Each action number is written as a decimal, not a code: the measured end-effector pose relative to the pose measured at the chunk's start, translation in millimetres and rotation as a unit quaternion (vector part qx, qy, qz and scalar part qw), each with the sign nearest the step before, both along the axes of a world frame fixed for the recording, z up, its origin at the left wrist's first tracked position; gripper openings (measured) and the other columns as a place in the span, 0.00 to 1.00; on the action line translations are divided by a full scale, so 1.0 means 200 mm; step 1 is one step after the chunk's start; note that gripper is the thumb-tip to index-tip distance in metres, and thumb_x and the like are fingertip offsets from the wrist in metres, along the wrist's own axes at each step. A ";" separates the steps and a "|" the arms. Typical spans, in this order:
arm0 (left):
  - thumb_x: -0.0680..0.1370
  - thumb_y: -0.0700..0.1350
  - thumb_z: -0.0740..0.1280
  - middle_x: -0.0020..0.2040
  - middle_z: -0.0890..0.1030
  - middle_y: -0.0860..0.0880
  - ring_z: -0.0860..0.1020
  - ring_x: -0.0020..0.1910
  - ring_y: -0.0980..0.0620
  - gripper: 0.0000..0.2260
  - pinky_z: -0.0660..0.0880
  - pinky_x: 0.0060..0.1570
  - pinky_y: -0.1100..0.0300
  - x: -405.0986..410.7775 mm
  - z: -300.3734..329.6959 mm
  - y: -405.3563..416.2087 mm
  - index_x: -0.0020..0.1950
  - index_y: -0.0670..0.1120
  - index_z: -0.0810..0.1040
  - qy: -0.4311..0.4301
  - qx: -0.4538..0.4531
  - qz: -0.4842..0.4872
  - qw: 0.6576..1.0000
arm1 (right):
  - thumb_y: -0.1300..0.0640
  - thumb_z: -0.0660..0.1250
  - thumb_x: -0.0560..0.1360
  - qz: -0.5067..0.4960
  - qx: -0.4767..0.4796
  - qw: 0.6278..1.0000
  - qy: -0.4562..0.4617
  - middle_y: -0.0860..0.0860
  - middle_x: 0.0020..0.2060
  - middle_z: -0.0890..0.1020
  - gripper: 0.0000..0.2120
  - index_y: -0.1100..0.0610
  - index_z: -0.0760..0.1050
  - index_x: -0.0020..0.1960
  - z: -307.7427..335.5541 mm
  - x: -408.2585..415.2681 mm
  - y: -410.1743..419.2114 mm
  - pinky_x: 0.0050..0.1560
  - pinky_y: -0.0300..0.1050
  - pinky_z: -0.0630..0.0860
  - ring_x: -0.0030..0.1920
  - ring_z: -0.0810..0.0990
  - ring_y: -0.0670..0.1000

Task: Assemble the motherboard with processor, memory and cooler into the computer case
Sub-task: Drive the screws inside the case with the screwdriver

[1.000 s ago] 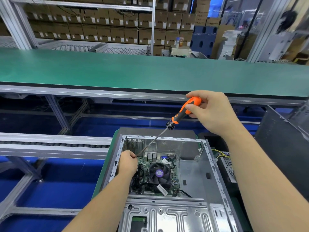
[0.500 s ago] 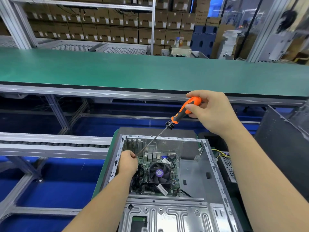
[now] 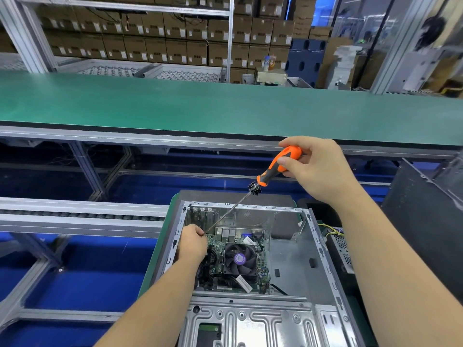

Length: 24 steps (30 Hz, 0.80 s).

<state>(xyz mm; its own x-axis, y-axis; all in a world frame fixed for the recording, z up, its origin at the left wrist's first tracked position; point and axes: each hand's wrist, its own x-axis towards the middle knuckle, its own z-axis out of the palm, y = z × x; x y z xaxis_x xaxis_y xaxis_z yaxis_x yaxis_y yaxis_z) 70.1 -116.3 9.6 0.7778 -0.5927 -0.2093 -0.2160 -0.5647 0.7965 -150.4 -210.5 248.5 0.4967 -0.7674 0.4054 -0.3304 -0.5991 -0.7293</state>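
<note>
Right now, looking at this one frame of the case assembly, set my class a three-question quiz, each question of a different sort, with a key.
1. True or false: the right hand grips the screwdriver by its orange handle.
2. Which part sits nearest the left hand? A) cooler fan B) yellow cables C) green belt
3. Fill in: the screwdriver's tip end meets the left hand at the motherboard's far-____ corner.

Key: 1 true; 2 A; 3 left.
</note>
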 end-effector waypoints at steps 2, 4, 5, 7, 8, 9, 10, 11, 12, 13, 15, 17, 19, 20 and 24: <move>0.78 0.34 0.66 0.41 0.79 0.44 0.75 0.35 0.52 0.03 0.68 0.30 0.62 0.00 0.00 0.00 0.48 0.41 0.77 0.002 0.001 0.001 1.000 | 0.61 0.73 0.76 -0.001 0.000 1.000 0.003 0.49 0.41 0.84 0.12 0.52 0.81 0.58 0.00 0.00 0.00 0.50 0.52 0.84 0.41 0.86 0.50; 0.78 0.34 0.66 0.41 0.79 0.44 0.75 0.35 0.52 0.03 0.68 0.29 0.62 0.00 0.00 0.00 0.49 0.41 0.77 0.001 0.003 0.000 1.000 | 0.61 0.73 0.76 -0.003 0.000 1.000 0.003 0.49 0.41 0.84 0.12 0.52 0.81 0.57 0.00 0.00 0.00 0.50 0.52 0.84 0.41 0.86 0.50; 0.78 0.34 0.66 0.40 0.79 0.45 0.75 0.35 0.52 0.03 0.68 0.29 0.62 0.00 0.00 0.00 0.49 0.41 0.77 -0.001 0.004 0.000 1.000 | 0.61 0.73 0.76 -0.002 -0.001 1.000 0.001 0.48 0.41 0.84 0.11 0.51 0.81 0.57 0.00 0.00 0.00 0.50 0.52 0.84 0.41 0.86 0.50; 0.78 0.35 0.66 0.40 0.79 0.45 0.75 0.35 0.52 0.03 0.67 0.29 0.62 0.00 0.00 0.00 0.49 0.41 0.77 -0.004 0.007 0.000 1.000 | 0.62 0.73 0.76 -0.001 -0.002 1.000 -0.001 0.48 0.40 0.84 0.11 0.50 0.81 0.56 0.00 0.00 0.00 0.49 0.52 0.84 0.41 0.86 0.51; 0.78 0.35 0.66 0.40 0.79 0.45 0.75 0.35 0.52 0.03 0.67 0.29 0.62 0.00 0.00 0.00 0.49 0.41 0.77 -0.004 0.008 0.000 1.000 | 0.61 0.73 0.76 0.000 -0.002 1.000 -0.001 0.48 0.41 0.84 0.11 0.50 0.81 0.56 0.00 0.00 0.00 0.49 0.52 0.84 0.41 0.86 0.51; 0.78 0.35 0.66 0.41 0.79 0.45 0.75 0.35 0.52 0.03 0.67 0.29 0.62 0.00 0.00 0.00 0.49 0.41 0.77 -0.004 0.009 0.000 1.000 | 0.61 0.73 0.76 0.000 -0.002 1.000 -0.001 0.48 0.41 0.84 0.11 0.50 0.81 0.56 0.00 0.00 0.00 0.50 0.52 0.84 0.41 0.86 0.51; 0.78 0.35 0.66 0.41 0.79 0.45 0.75 0.35 0.52 0.02 0.67 0.29 0.62 0.00 0.00 0.00 0.49 0.41 0.77 -0.004 0.009 0.001 1.000 | 0.61 0.73 0.76 -0.001 -0.002 1.000 -0.001 0.48 0.41 0.84 0.12 0.51 0.81 0.57 0.00 0.00 -0.01 0.50 0.52 0.84 0.41 0.86 0.51; 0.78 0.35 0.66 0.40 0.79 0.45 0.75 0.35 0.52 0.02 0.67 0.29 0.62 0.00 -0.01 0.00 0.49 0.41 0.77 -0.003 0.009 0.001 1.000 | 0.61 0.73 0.76 -0.001 -0.002 1.000 0.000 0.48 0.41 0.84 0.12 0.51 0.81 0.57 0.00 -0.01 -0.01 0.50 0.53 0.84 0.41 0.86 0.51; 0.78 0.35 0.66 0.40 0.79 0.45 0.74 0.34 0.52 0.02 0.67 0.29 0.62 0.00 0.00 0.00 0.49 0.41 0.77 -0.003 0.008 0.002 1.000 | 0.61 0.73 0.76 -0.001 -0.002 1.000 -0.001 0.48 0.40 0.84 0.12 0.51 0.81 0.57 -0.01 -0.01 -0.01 0.50 0.53 0.84 0.41 0.86 0.51; 0.78 0.35 0.66 0.39 0.78 0.45 0.74 0.34 0.52 0.02 0.67 0.29 0.62 0.00 -0.01 0.00 0.49 0.41 0.77 -0.004 0.008 0.002 1.000 | 0.61 0.73 0.76 -0.001 -0.002 1.000 -0.001 0.48 0.40 0.84 0.12 0.51 0.81 0.57 -0.01 -0.01 -0.01 0.50 0.53 0.84 0.40 0.87 0.51; 0.78 0.35 0.66 0.38 0.78 0.46 0.74 0.33 0.53 0.02 0.67 0.28 0.62 0.00 -0.01 0.00 0.49 0.40 0.77 -0.004 0.006 0.004 1.000 | 0.62 0.73 0.76 0.001 -0.003 1.000 -0.001 0.47 0.40 0.84 0.12 0.50 0.81 0.56 -0.01 0.00 -0.01 0.49 0.53 0.84 0.40 0.87 0.50; 0.78 0.34 0.66 0.37 0.77 0.46 0.74 0.32 0.53 0.03 0.67 0.28 0.63 0.00 -0.01 0.00 0.49 0.40 0.77 -0.004 0.004 0.006 1.000 | 0.62 0.74 0.76 0.003 -0.001 1.000 -0.006 0.48 0.39 0.84 0.12 0.48 0.80 0.55 -0.01 0.00 -0.01 0.49 0.52 0.84 0.40 0.87 0.50; 0.78 0.34 0.65 0.36 0.77 0.47 0.74 0.31 0.54 0.04 0.67 0.28 0.63 0.00 -0.01 0.00 0.49 0.40 0.77 -0.003 0.005 0.007 1.000 | 0.62 0.74 0.75 0.002 -0.001 1.000 -0.009 0.48 0.39 0.83 0.12 0.47 0.80 0.54 -0.01 0.00 -0.01 0.49 0.52 0.84 0.40 0.86 0.50; 0.78 0.34 0.65 0.36 0.77 0.47 0.74 0.30 0.54 0.04 0.66 0.27 0.64 0.00 -0.01 0.00 0.50 0.40 0.77 -0.002 0.006 0.008 1.000 | 0.62 0.74 0.75 0.002 -0.001 1.000 -0.009 0.49 0.39 0.84 0.12 0.48 0.80 0.55 -0.01 0.00 -0.01 0.49 0.53 0.84 0.40 0.86 0.50; 0.78 0.34 0.65 0.37 0.77 0.47 0.74 0.30 0.55 0.04 0.65 0.26 0.64 0.00 -0.02 0.00 0.51 0.41 0.77 0.004 0.010 0.011 1.000 | 0.61 0.74 0.76 -0.001 -0.005 1.000 -0.005 0.48 0.40 0.84 0.11 0.51 0.81 0.56 -0.01 0.00 -0.01 0.49 0.53 0.84 0.40 0.86 0.51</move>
